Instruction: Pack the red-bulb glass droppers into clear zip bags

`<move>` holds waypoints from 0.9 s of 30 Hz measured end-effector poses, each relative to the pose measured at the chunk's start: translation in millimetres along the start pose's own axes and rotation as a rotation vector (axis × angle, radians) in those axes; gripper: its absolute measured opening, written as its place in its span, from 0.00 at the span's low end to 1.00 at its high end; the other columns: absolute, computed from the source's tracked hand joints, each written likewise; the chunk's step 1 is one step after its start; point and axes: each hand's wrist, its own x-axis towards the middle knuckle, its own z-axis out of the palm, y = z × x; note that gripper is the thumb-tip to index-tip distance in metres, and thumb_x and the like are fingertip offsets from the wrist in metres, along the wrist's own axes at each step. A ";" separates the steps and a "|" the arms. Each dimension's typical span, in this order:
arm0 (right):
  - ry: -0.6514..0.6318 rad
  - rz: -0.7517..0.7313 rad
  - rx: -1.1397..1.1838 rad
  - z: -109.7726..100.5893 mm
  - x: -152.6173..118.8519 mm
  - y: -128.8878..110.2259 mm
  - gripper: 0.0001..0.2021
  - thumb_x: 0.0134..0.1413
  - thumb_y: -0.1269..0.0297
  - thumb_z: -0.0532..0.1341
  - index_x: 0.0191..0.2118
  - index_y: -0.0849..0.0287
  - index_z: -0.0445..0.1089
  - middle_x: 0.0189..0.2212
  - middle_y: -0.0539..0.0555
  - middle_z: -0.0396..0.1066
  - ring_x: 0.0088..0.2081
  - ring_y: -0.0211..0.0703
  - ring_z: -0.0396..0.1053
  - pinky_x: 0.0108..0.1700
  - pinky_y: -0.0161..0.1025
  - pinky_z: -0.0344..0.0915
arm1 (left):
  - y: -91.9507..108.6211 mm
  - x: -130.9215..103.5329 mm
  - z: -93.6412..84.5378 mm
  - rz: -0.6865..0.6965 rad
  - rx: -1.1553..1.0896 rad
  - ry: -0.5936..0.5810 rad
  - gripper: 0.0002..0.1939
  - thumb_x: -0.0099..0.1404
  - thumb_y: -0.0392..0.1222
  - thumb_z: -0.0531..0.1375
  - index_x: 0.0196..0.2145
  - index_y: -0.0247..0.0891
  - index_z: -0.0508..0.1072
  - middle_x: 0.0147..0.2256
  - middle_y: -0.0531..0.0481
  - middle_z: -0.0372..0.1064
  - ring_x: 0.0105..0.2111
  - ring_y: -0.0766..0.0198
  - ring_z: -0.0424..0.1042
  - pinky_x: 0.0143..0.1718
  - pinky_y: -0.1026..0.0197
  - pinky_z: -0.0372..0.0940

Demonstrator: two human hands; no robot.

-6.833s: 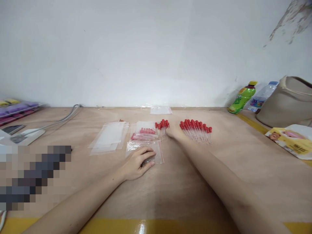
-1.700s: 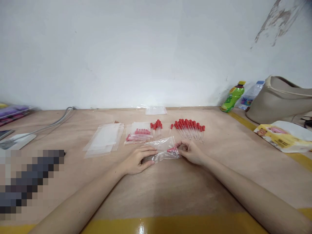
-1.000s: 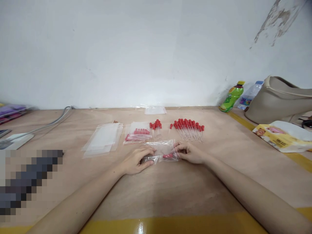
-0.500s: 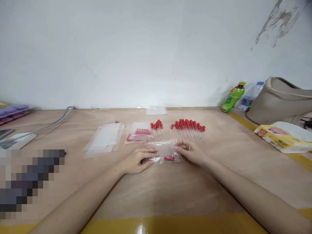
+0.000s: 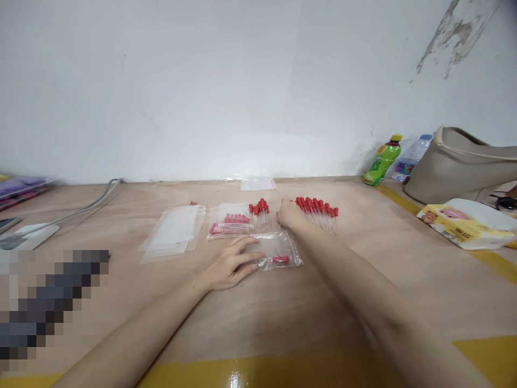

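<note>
My left hand point(image 5: 234, 264) lies with fingers spread over the left part of a clear zip bag point(image 5: 297, 253). Inside that bag is a dropper with a red bulb point(image 5: 280, 259). My right hand point(image 5: 291, 214) is beyond the bag with its fingers curled together, at the left end of a row of red-bulbed droppers point(image 5: 319, 207). What its fingertips hold, if anything, is hidden. A smaller group of droppers point(image 5: 260, 207) lies left of this hand. Behind my left hand are filled zip bags point(image 5: 234, 219) with red bulbs showing through.
A fanned stack of flat bags point(image 5: 173, 226) lies to the left, and another bag point(image 5: 257, 184) by the wall. On the right are a green bottle point(image 5: 383, 161), a clear bottle point(image 5: 410, 159), a beige bag point(image 5: 456, 167) and a tissue pack point(image 5: 460, 223). A cable point(image 5: 86, 206) runs at left.
My right hand has let go of the zip bag's right edge and moved up to the droppers, covering the spot where a single one lay. My left hand stays on the bag.
</note>
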 end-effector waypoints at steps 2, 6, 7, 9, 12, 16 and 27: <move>-0.043 0.007 -0.011 6.3 4.7 -4.2 0.18 0.46 0.73 0.56 0.46 0.65 0.63 0.42 0.68 0.68 0.43 0.55 0.67 0.39 0.45 0.62 | 1.0 0.9 -1.0 0.043 0.013 -0.079 0.15 0.65 0.41 0.52 0.49 0.46 0.68 0.55 0.46 0.54 0.55 0.54 0.54 0.54 0.48 0.53; -0.085 -0.073 0.004 -2.9 2.1 -1.4 0.22 0.47 0.76 0.54 0.51 0.65 0.58 0.41 0.66 0.68 0.42 0.52 0.67 0.41 0.43 0.62 | 1.9 2.0 -1.9 0.065 -0.005 -0.167 0.16 0.65 0.43 0.53 0.50 0.49 0.66 0.56 0.48 0.53 0.55 0.54 0.55 0.55 0.49 0.53; -0.059 -0.111 0.038 -10.0 -0.5 2.5 0.23 0.49 0.74 0.53 0.54 0.64 0.55 0.40 0.65 0.68 0.41 0.50 0.67 0.41 0.42 0.61 | 1.7 1.8 -1.7 0.055 -0.022 -0.145 0.17 0.64 0.43 0.53 0.51 0.48 0.65 0.56 0.48 0.55 0.55 0.55 0.55 0.55 0.49 0.53; 0.069 -0.197 0.182 -26.6 -8.4 14.9 0.25 0.53 0.71 0.49 0.58 0.63 0.47 0.36 0.61 0.69 0.36 0.46 0.68 0.39 0.40 0.62 | 0.8 0.9 -0.7 0.021 -0.054 -0.070 0.19 0.64 0.42 0.53 0.53 0.45 0.63 0.53 0.46 0.59 0.54 0.56 0.56 0.55 0.50 0.53; 0.301 -0.196 0.501 -44.6 -28.7 40.6 0.29 0.55 0.63 0.48 0.60 0.61 0.38 0.28 0.54 0.66 0.25 0.41 0.66 0.31 0.40 0.63 | -1.2 -0.6 1.1 -0.025 -0.073 0.040 0.18 0.64 0.40 0.53 0.52 0.40 0.64 0.49 0.45 0.62 0.53 0.57 0.58 0.55 0.51 0.54; 0.140 -0.087 0.894 -37.9 -63.3 68.0 0.33 0.50 0.56 0.53 0.58 0.61 0.38 0.21 0.45 0.60 0.18 0.38 0.63 0.22 0.38 0.63 | -2.4 -1.7 2.9 -0.032 -0.082 0.080 0.16 0.64 0.40 0.53 0.50 0.38 0.65 0.47 0.44 0.64 0.50 0.57 0.61 0.53 0.51 0.56; -0.049 0.092 1.327 -2.7 -98.1 62.8 0.19 0.46 0.52 0.57 0.40 0.53 0.49 0.25 0.46 0.65 0.26 0.39 0.71 0.33 0.43 0.68 | -2.5 -4.3 4.0 -0.167 -0.121 -0.003 0.21 0.62 0.43 0.55 0.53 0.42 0.61 0.46 0.47 0.67 0.44 0.58 0.68 0.44 0.56 0.64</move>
